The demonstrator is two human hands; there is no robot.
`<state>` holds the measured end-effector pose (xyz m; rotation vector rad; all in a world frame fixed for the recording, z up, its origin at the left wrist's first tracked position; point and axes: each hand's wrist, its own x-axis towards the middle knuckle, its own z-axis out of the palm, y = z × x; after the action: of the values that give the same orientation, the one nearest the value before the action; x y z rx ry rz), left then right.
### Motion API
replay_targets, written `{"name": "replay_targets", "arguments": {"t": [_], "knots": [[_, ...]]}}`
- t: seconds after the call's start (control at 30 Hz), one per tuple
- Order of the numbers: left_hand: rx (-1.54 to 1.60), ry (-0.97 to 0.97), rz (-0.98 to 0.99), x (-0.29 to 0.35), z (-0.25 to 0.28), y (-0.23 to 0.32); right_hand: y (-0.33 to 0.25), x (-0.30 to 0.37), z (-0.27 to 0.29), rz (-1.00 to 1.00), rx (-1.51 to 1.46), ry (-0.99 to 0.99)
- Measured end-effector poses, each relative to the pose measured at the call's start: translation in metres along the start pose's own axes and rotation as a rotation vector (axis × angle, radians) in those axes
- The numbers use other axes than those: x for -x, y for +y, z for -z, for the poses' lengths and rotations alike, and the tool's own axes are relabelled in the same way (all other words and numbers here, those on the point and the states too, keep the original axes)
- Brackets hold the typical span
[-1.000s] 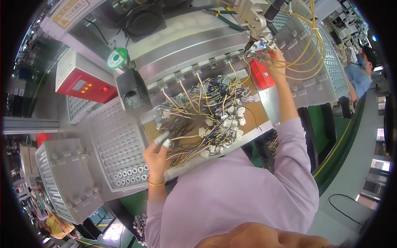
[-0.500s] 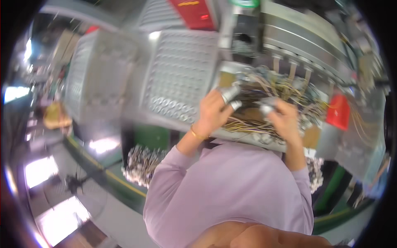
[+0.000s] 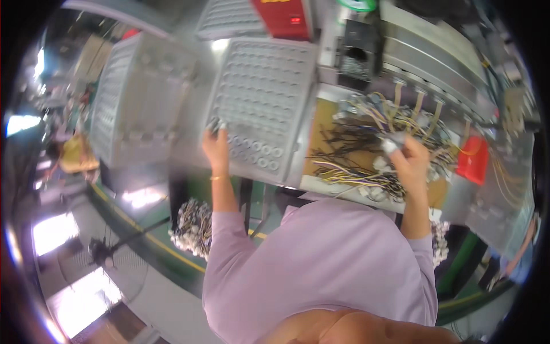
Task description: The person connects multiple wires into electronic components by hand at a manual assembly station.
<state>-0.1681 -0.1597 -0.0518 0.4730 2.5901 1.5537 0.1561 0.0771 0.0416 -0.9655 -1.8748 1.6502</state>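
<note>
My left hand (image 3: 216,150) is at the left edge of a grey tray (image 3: 309,60) with rows of round pockets. Its covered fingertips are drawn together at the near rows; whatever they pinch is too small to make out. White ring-shaped parts (image 3: 264,163) fill the tray's nearest rows. Over a brown work board (image 3: 352,159), my right hand (image 3: 411,163) has thumb and forefinger closed at the dark ends of some wires (image 3: 358,135). Pale covers wrap those fingertips too, and what lies between them is unclear. A bundle of yellow and dark wires (image 3: 344,174) lies nearest me.
A red bin (image 3: 472,159) stands right of the board. Behind it are a grey machine housing (image 3: 432,49) and a black fixture (image 3: 356,54). A red box with a lit display (image 3: 285,20) sits beyond the tray. Bundled connectors (image 3: 193,229) hang below the table's left side.
My left hand has moved left from the wires to the tray's left edge. The right hand stays over the board, slightly further right in the picture. The view has shifted a little.
</note>
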Motion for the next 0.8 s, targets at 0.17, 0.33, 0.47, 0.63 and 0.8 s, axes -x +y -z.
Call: {"name": "replay_targets", "arguments": {"t": [0.17, 0.33, 0.47, 0.63, 0.8], "knots": [[0.91, -0.693, 0.338, 0.064, -0.067, 0.119, 0.012, -0.002, 0.003, 0.101, 0.149, -0.033], [0.876, -0.994, 0.194, 0.118, -0.118, 0.164, 0.002, 0.0, 0.005, 0.155, 0.104, 0.004], [0.866, -1.063, 0.093, 0.13, -0.127, 0.177, -0.006, 0.005, 0.01, 0.148, -0.071, 0.051], [0.85, -1.112, 0.069, 0.132, -0.128, 0.184, -0.002, 0.005, 0.017, 0.182, -0.06, 0.015], [0.843, -1.141, 0.022, 0.131, -0.126, 0.187, -0.004, 0.005, 0.018, 0.17, -0.098, -0.009]]}}
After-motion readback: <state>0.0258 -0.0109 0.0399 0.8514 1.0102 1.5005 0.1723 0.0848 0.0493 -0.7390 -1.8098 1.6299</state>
